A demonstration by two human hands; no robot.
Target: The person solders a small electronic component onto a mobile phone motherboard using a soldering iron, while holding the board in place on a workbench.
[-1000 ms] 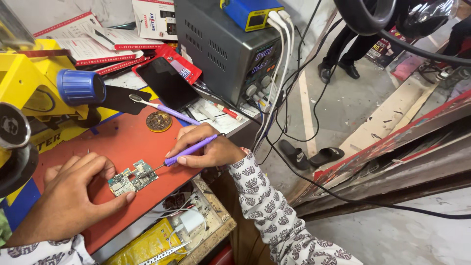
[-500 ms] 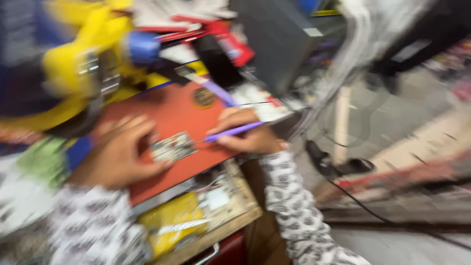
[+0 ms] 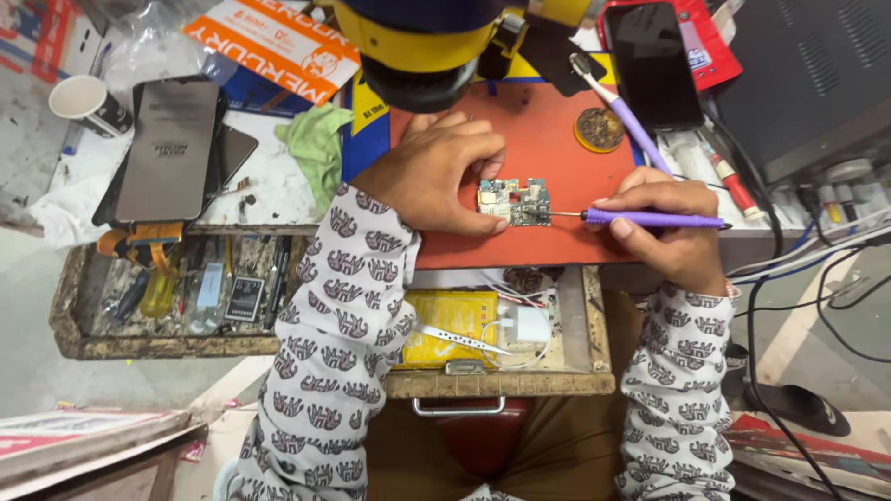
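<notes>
A small green circuit board lies on a red work mat. My left hand presses on the board's left edge and holds it down. My right hand grips a purple-handled tool like a pen, its thin metal tip touching the board's right side. A yellow microscope head hangs over the mat just above my left hand.
A second purple tool and a round brass tin lie on the mat's far right. A black phone sits behind them. Left: two phones, a green cloth, a paper cup. An open drawer holds tweezers.
The view has swung from the right side to straight down over the bench. My right hand brought the purple tool's tip onto the board; my left hand stays on it.
</notes>
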